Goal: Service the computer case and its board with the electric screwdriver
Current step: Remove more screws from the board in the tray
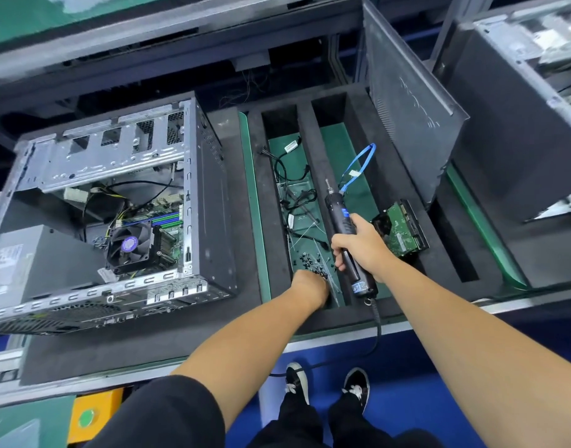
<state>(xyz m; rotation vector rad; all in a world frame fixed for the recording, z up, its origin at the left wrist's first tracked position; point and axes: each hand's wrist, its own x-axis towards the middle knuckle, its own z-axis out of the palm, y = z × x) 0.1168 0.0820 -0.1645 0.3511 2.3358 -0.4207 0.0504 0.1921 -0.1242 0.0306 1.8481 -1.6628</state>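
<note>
Head view: the right hand (358, 245) is seen wrapped round the electric screwdriver (347, 234), fingers and thumb curled tight on the dark barrel, bit end aimed away from the person twd the far edge of the foam tray (407, 305). The driver's cord (376, 321) is seen running off its rear end, over the tray's near edge and down.

The left hand (310, 284) is lowered into the left slot of the tray, at its near end, right by a heap of small black screws (313, 261). Its fingers are hidden below the wrist, so whether anything is gripped cannot be told.

Black cables (293, 189) are laid further up the same slot. A blue cable (358, 166) is looped in the next slot to the right, and a hard drive (402, 229), circuit side up, is propped just right of the right hand.

The computer case (109, 215) is laid on its side at the tray's left end, open side up, w/ the board (161, 218) and its fan (130, 247) exposed inside. A side panel (407, 124) is stood upright at the tray's far right corner.
</note>
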